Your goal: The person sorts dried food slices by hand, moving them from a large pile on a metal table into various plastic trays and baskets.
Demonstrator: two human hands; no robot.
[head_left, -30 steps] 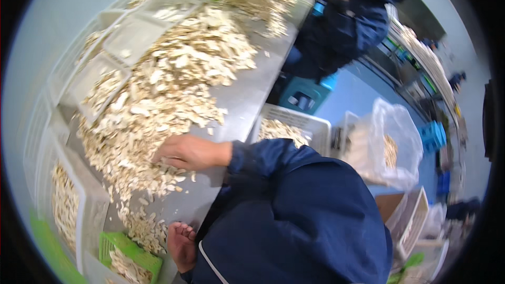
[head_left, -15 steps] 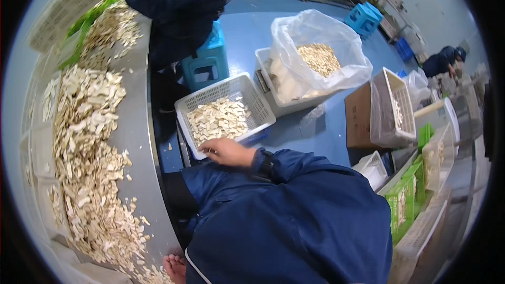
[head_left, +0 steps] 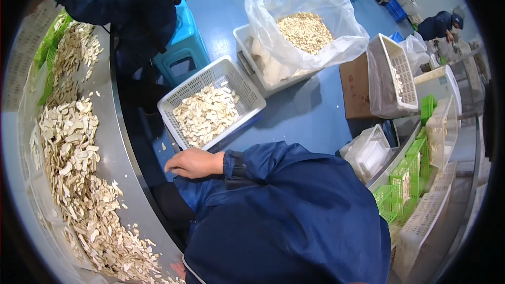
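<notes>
My right hand (head_left: 193, 162) hovered just below the white basket (head_left: 181, 96) rim, fingers curled loosely together, pinching nothing I could see. My left hand (head_left: 179, 270) was barely in view by the table (head_left: 120, 158) edge, fingers: couldn't tell. Pale slices (head_left: 206, 113) in the basket looked dry, light, brittle; I'd scoop, not squeeze. The plastic lattice basket was stiff, best gripped by the rim

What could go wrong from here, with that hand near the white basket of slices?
1. The right hand hovers at the rim of the white basket on the floor; slices dropped from there could miss it and land on the blue floor.
2. The slices heaped on the steel table lie close to its edge; a sleeve could sweep some off.
3. The left hand barely shows, so its grip cannot be checked.
</notes>
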